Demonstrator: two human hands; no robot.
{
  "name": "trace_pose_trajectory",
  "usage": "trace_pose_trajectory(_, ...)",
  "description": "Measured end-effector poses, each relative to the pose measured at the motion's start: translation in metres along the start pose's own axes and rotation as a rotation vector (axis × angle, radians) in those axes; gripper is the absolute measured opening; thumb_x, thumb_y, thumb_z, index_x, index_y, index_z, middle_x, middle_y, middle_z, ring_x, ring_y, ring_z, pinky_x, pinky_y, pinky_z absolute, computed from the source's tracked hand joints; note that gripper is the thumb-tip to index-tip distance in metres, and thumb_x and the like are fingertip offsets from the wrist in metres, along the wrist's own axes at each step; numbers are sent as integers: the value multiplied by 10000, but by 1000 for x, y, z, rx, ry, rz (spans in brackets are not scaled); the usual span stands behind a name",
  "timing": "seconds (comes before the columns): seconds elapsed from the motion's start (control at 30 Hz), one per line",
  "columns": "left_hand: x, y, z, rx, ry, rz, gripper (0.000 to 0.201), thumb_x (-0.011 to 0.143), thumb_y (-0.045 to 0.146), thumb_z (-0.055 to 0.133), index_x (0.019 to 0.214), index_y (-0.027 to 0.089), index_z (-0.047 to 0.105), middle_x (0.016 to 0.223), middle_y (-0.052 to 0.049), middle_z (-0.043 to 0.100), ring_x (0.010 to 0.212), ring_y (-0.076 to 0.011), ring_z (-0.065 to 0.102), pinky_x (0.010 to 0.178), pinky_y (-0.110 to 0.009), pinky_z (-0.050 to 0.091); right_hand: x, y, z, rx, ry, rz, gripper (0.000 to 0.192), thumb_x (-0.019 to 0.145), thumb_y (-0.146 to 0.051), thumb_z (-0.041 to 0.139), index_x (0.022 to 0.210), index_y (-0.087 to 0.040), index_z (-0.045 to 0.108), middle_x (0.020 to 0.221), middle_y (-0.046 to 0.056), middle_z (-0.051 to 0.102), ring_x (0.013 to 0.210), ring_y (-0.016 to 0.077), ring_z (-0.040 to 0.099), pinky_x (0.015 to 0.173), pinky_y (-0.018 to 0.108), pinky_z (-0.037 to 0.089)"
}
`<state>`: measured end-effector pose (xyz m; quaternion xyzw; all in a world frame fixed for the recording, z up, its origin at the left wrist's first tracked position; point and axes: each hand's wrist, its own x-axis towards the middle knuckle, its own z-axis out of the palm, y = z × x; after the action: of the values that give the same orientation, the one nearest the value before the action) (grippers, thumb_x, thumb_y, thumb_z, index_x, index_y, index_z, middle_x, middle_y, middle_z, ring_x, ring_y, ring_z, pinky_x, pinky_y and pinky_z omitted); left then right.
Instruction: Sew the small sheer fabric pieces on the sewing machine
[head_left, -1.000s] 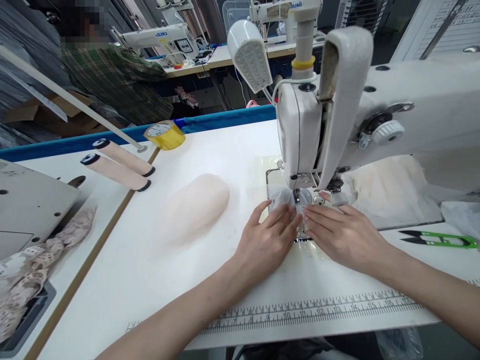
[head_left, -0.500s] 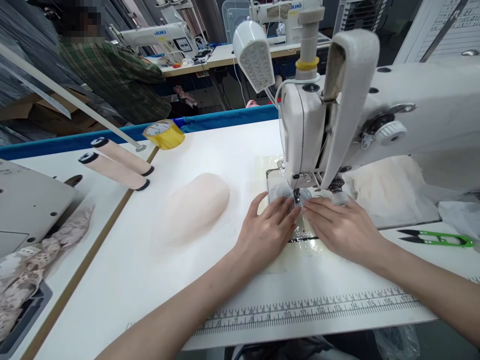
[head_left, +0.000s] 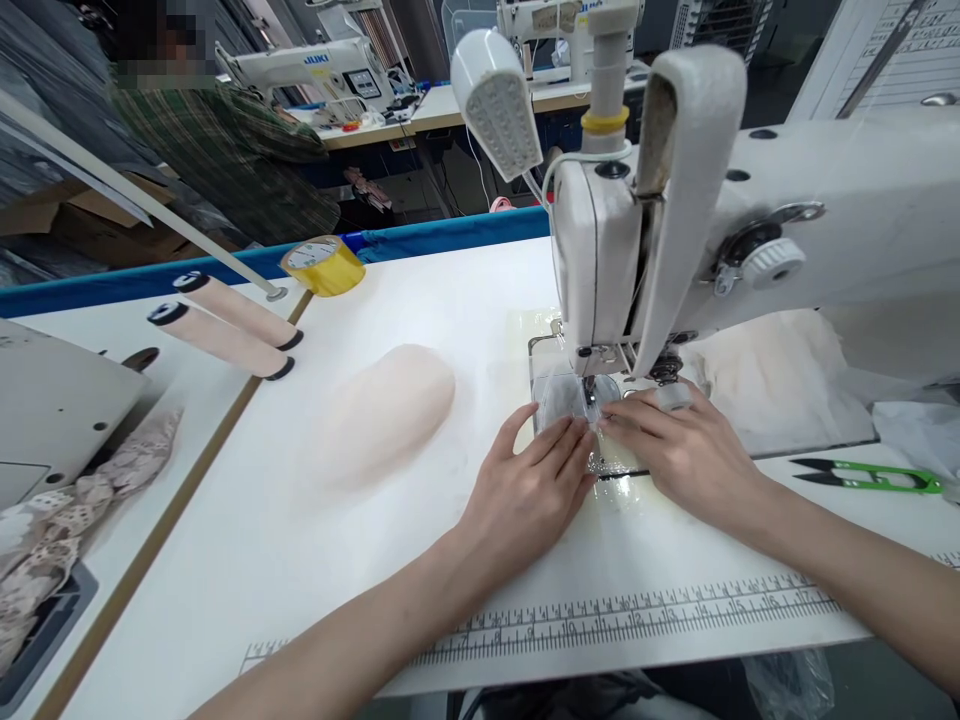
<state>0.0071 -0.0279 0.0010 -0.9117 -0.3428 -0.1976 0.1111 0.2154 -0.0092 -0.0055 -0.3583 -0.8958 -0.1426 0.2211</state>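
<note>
A small sheer, greyish-white fabric piece (head_left: 557, 396) lies flat under the presser foot (head_left: 590, 390) of a white sewing machine (head_left: 600, 265). My left hand (head_left: 527, 487) rests at its near left edge, fingers stretched out and lying flat, the thumb apart. On the other side, my right hand (head_left: 684, 440) lies flat too, its fingertips on the piece just right of the foot. The fingers partly cover the fabric and the metal plate (head_left: 622, 462) beneath. Left of my hands sits a domed, pale beige piece (head_left: 397, 412) with soft edges.
Green thread snips (head_left: 870, 476) and pale folded fabric (head_left: 780, 380) lie at right. Two beige thread spools (head_left: 225, 342), yellow tape (head_left: 324, 266) and lace fabric (head_left: 112, 490) are at left. A ruler strip (head_left: 585, 632) marks the front edge. A person (head_left: 217, 150) sits beyond.
Both hands have drawn back slightly from the presser foot, towards me. More of the sheer piece shows around the foot. The whole view has shifted a little.
</note>
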Motion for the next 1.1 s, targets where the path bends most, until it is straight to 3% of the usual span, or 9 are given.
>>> trace_pose_trajectory(0.37,6,-13,9,-27,25,-42,293,935,279,502,1161,125,609,1177,-101,663,1118,-217,613,1068,-483,321,3,5,6,-84,-58,-1,435,782,21,436,1138,-121,642,1067,74,708,919,227,624,1062,512,296)
trace_pose_trajectory(0.63,12,-21,12,-58,17,-86,282,944,268,480,1166,153,609,1186,-84,661,1115,-221,610,1067,-493,340,4,7,3,-70,5,20,383,802,3,451,1061,-168,675,1024,38,724,863,204,639,1039,504,327)
trace_pose_trajectory(0.73,12,-26,17,-69,-3,-138,300,951,231,454,1209,138,575,1224,-92,638,1145,-215,585,998,-416,446,6,6,0,-60,14,28,355,820,-9,457,1046,-160,686,1017,47,726,811,193,647,980,455,391)
trace_pose_trajectory(0.87,11,-32,20,-59,-6,-229,242,946,172,436,1117,116,597,1162,-110,652,1065,-213,600,830,-332,532,4,4,0,23,34,65,298,856,-64,486,1060,-154,684,998,53,729,727,178,656,723,352,498)
trace_pose_trajectory(0.97,12,-35,4,-67,-85,-264,199,932,132,428,928,132,627,969,-84,693,922,-219,627,794,-359,511,1,1,1,208,38,105,301,887,-94,467,1119,-175,641,1071,49,707,865,186,667,702,329,521)
trace_pose_trajectory(1.03,13,-37,-19,-182,-210,-297,207,930,145,429,845,156,617,818,-38,686,801,-195,634,787,-359,492,3,-4,-3,378,13,102,349,900,-118,463,1227,-189,562,1224,69,634,1083,199,606,855,358,516)
trace_pose_trajectory(1.1,11,-38,-46,-442,-366,-322,219,943,183,414,831,185,603,765,2,676,684,-147,622,648,-267,478,10,-12,-11,546,-73,106,478,892,-200,523,1360,-202,428,1378,98,506,1253,225,482,971,403,469)
